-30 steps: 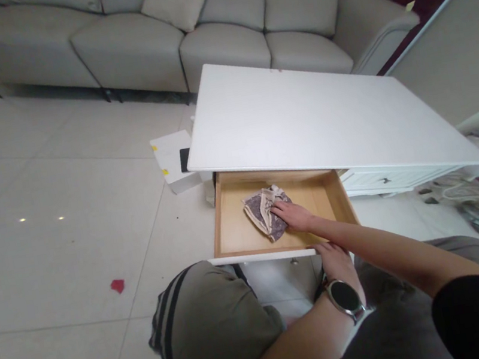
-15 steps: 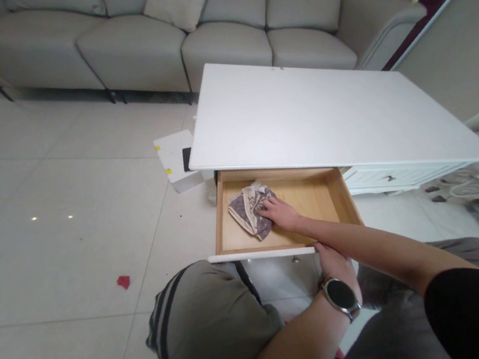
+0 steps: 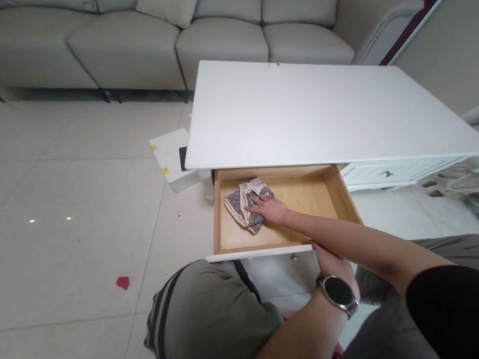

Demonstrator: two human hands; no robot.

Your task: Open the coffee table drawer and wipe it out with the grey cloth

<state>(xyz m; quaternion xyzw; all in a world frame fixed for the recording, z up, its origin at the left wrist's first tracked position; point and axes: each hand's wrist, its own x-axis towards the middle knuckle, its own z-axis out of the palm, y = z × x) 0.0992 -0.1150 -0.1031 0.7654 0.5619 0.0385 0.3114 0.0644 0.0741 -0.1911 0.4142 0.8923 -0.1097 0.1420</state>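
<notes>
- Leftward across the wooden drawer [image 3: 308, 193], the cloth [image 3: 242, 198] has slid since a second ago, now nearer the left wall, and our right hand [image 3: 272, 210] has travelled with it.
- Purple-grey with pale trim, the cloth lies crumpled on the drawer's floor, left of the middle.
- We have the right hand laid over the cloth, palm down, fingers spread wide.
- Our left hand [image 3: 332, 262] is at the right part of the drawer's white front [image 3: 258, 253], under our right forearm; its fingers are mostly hidden, so we cannot tell how it grips.
- We wear a watch [image 3: 339, 291] on the left wrist.
- Pulled out, the drawer juts toward us from the white table [image 3: 328, 111].
- Beyond the table we see a grey sofa [image 3: 219, 49]; left of the table, a white box [image 3: 169, 154] on the floor.
</notes>
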